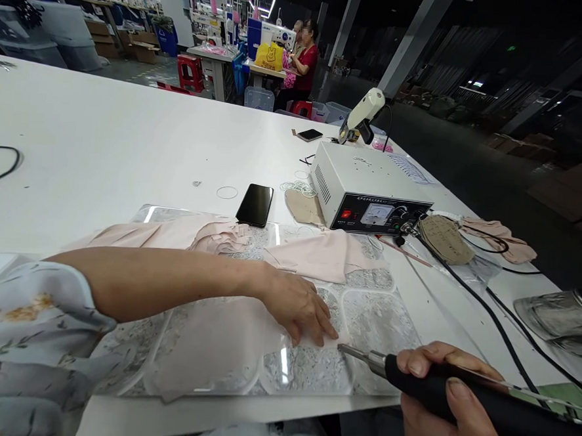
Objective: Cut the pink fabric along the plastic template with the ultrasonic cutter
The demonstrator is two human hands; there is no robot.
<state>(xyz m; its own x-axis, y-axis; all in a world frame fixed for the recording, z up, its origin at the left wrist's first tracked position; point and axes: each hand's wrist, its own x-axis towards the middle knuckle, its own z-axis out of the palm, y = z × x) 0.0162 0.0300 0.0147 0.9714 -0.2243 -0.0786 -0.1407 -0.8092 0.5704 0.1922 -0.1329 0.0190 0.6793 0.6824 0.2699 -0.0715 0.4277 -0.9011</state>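
Note:
My left hand (303, 305) lies with its fingers spread on a pale pink cloth piece (214, 345), pressing it to a clear patterned mat (378, 322). At the lower right, my right hand (450, 399) is wrapped round a black handheld tool (496, 405). The tool's thin metal tip (349, 350) points left, close to the right end of the cloth by my left fingertips; whether it touches the cloth I cannot tell. More pink cloth pieces lie behind my left arm, a folded pile (172, 234) and a flat piece (325, 253).
A control box (372, 183) with a dial stands at the back right, its black cable (483, 302) running to the right. Nearby are a phone (254, 204), brown templates (445, 239) and a glass jar (558, 320). A person in red (306, 61) sits far behind.

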